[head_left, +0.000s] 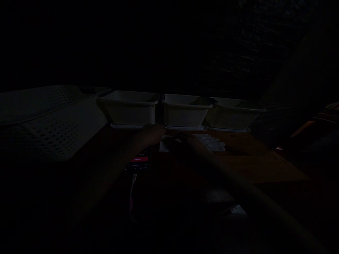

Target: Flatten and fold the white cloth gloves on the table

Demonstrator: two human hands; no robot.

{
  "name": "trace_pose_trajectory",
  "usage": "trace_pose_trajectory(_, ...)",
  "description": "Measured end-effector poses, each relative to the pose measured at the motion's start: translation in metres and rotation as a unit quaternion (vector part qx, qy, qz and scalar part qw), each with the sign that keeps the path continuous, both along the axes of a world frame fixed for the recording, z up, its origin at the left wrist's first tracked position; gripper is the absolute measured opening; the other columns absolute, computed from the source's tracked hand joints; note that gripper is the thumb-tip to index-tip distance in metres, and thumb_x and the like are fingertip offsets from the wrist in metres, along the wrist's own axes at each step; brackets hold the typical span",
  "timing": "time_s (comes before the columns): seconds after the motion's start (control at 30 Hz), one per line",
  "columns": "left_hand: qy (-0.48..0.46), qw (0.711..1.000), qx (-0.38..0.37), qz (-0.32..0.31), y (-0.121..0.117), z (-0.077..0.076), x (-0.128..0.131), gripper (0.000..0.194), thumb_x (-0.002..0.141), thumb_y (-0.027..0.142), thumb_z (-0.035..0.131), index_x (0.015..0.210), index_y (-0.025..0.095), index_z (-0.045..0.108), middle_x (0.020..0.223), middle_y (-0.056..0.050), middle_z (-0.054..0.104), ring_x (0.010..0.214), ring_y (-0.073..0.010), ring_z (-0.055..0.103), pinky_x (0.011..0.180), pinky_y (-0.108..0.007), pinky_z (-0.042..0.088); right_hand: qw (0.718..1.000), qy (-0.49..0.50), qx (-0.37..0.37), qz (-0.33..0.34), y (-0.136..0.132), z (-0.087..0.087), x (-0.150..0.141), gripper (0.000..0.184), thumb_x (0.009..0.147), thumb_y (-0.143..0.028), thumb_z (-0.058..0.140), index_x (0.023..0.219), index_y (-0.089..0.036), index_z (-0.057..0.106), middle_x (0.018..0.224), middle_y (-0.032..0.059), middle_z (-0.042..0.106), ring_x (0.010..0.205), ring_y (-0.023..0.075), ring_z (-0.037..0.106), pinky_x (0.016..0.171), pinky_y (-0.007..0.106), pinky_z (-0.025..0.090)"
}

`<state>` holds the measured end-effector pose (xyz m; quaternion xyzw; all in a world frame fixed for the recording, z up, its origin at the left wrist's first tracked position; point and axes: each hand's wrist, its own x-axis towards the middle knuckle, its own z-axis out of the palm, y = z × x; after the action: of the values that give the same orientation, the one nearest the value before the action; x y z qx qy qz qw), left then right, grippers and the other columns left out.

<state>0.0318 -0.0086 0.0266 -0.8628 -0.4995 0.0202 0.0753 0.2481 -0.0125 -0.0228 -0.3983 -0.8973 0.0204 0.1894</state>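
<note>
The picture is very dark. A white, glove-like cloth (215, 144) lies flat on the wooden table, its finger-shaped ends pointing right. My right hand (186, 139) is over the middle of it and hides part of it. Just left of the cloth's near-left end is my left hand (153, 133), in front of the gap between two tubs. The fingers of both hands are lost in shadow. Below my left forearm lies a phone (139, 164) with a lit screen and a red bar, partly covered by the arm. A pale cable (134, 180) runs from its lower end.
Three pale tubs, a left one (129, 113), a middle one (185, 115) and a right one (230, 118), stand in a row behind my hands. A large perforated basket (87, 123) stands at the left. The wooden table (259, 164) ends at the right.
</note>
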Motion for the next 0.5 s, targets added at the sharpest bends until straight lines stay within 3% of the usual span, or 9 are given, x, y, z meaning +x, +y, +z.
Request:
trace_pose_trajectory(0.17,0.002,1.0,0.02,-0.002,-0.001,0.001,0.0,0.028,0.089,0.014,0.055,0.115,0.016,0.067,0.121,-0.013,0.067,0.108,-0.0268,0.065,0.084,-0.033,0.05,0.997,-0.035,0.035,0.052,-0.015,0.004,-0.014,0.028,0.098,-0.025,0.052,0.118,-0.019,0.071,0.127,0.0107,0.065,0.117,0.0232,0.059,0.101,0.037,0.044)
trace_pose_trajectory(0.33,-0.019,1.0,0.011,0.011,0.0,0.005,0.001,0.022,0.092,0.019,0.055,0.11,0.014,0.067,0.12,-0.014,0.067,0.107,-0.0267,0.065,0.083,-0.033,0.05,0.992,-0.1,0.048,0.063,-0.017,0.005,-0.019,0.03,0.097,-0.022,0.055,0.123,-0.016,0.068,0.125,0.0109,0.066,0.112,0.0218,0.06,0.098,0.037,0.042)
trace_pose_trajectory(0.5,-0.105,0.994,-0.02,0.008,0.007,0.003,-0.003,0.027,0.094,0.024,0.052,0.119,0.018,0.061,0.111,-0.01,0.071,0.096,-0.0221,0.068,0.074,-0.028,0.049,0.984,-0.16,0.063,0.055,-0.014,0.022,-0.019,0.032,0.097,-0.018,0.054,0.126,-0.017,0.068,0.133,0.0112,0.062,0.124,0.0258,0.055,0.107,0.041,0.037)
